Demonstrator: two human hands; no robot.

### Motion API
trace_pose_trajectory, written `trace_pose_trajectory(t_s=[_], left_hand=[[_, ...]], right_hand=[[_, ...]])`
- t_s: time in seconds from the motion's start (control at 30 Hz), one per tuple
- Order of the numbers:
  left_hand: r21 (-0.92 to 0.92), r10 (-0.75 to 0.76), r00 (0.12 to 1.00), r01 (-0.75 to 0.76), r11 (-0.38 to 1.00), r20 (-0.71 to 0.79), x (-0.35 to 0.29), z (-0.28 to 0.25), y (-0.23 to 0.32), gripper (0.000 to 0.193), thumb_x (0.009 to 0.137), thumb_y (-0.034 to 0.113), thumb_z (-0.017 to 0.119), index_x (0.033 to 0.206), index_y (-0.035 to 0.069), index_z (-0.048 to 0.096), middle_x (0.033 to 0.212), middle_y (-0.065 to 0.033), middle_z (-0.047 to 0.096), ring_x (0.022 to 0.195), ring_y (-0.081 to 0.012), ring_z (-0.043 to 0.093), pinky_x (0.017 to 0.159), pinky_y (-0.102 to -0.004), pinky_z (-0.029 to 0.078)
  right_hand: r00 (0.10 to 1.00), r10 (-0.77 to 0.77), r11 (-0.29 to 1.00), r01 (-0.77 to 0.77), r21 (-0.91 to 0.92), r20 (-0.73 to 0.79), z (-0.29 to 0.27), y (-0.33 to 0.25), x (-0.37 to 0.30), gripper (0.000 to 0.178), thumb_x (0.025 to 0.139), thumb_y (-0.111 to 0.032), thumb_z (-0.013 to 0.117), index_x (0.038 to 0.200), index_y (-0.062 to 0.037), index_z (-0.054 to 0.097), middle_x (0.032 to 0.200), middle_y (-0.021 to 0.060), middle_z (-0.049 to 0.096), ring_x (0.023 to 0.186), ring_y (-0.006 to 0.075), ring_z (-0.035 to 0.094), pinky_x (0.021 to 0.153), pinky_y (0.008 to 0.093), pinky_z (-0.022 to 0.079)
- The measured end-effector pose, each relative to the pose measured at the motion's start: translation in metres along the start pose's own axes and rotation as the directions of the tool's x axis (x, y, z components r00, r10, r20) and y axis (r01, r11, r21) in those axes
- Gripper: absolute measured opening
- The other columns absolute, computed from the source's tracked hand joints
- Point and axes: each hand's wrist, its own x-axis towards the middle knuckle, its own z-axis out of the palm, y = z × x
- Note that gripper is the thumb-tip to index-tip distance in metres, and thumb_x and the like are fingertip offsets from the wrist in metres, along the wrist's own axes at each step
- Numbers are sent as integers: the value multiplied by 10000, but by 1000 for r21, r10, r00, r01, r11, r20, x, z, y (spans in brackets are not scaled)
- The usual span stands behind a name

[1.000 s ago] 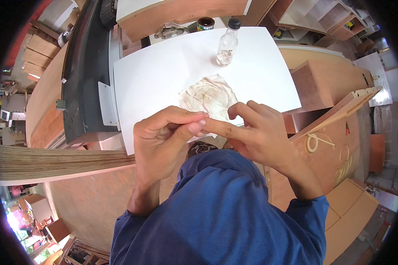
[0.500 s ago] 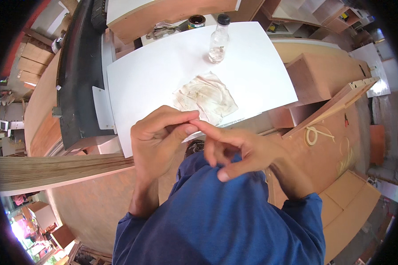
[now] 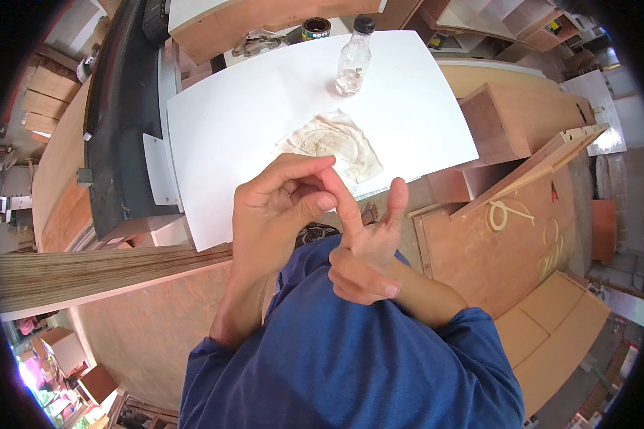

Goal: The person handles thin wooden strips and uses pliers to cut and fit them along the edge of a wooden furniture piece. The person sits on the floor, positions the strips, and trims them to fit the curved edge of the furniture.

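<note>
My left hand (image 3: 275, 207) is closed in a pinch, its thumb and forefinger on my right index finger. Whether anything small lies between the fingertips cannot be seen. My right hand (image 3: 368, 247) is turned palm up, with thumb and index finger stretched out and the other fingers curled; it shows nothing in its grasp. Just beyond both hands a stained, crumpled white cloth (image 3: 358, 146) lies on a white panel (image 3: 229, 129). Farther back on the panel stands a clear bottle (image 3: 352, 61) with a black cap and a little contents low inside.
An open tin (image 3: 315, 30) and a crumpled clear plastic bag (image 3: 259, 43) sit behind the panel. A long wood-grain board (image 3: 107, 279) runs to my left. Wooden cabinet boxes (image 3: 511, 118) stand on the right, near a brown board (image 3: 494, 243) bearing a coiled pale strip (image 3: 499, 216).
My right hand has rolled from palm down to palm up, its thumb now pointing away from me. My left hand has shifted slightly right, still pinching the right index finger.
</note>
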Motion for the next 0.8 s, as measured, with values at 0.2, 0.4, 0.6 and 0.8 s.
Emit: trace_pose_trajectory(t_s=[0.2,0.4,0.6,0.8], left_hand=[[-227,-21,995,-2,974,-101,-9,-21,-30,178,1079,127,603,1113,-40,652,1001,-85,643,874,-136,586,757,-264,503],[-310,-156,904,27,950,-398,-31,-41,-39,370,1145,313,474,846,96,468,786,-10,426,682,-109,390,598,-261,351],[-413,-229,872,35,910,-432,-37,-70,-34,499,1143,431,446,738,154,354,678,29,327,599,-105,298,567,-266,275],[-427,-47,911,-146,892,-411,-19,-110,-22,597,1133,503,405,656,170,271,640,22,305,604,-124,263,601,-289,281]], right_hand=[[991,43,998,-48,-33,-125,-19,13,-8,988,886,-929,344,1589,-533,-225,1234,322,606,554,195,604,466,229,508],[763,174,834,-450,-319,-622,-26,9,-6,1000,1026,-718,451,1618,-377,-280,1196,317,621,594,190,641,461,220,443],[504,95,324,-831,-452,-859,-32,17,16,949,1094,-330,579,1666,-330,-179,881,137,715,636,143,643,495,237,480],[498,-176,-228,-860,-458,-849,-31,26,15,721,1000,-161,707,1641,-194,380,882,91,715,715,159,672,631,273,546]])
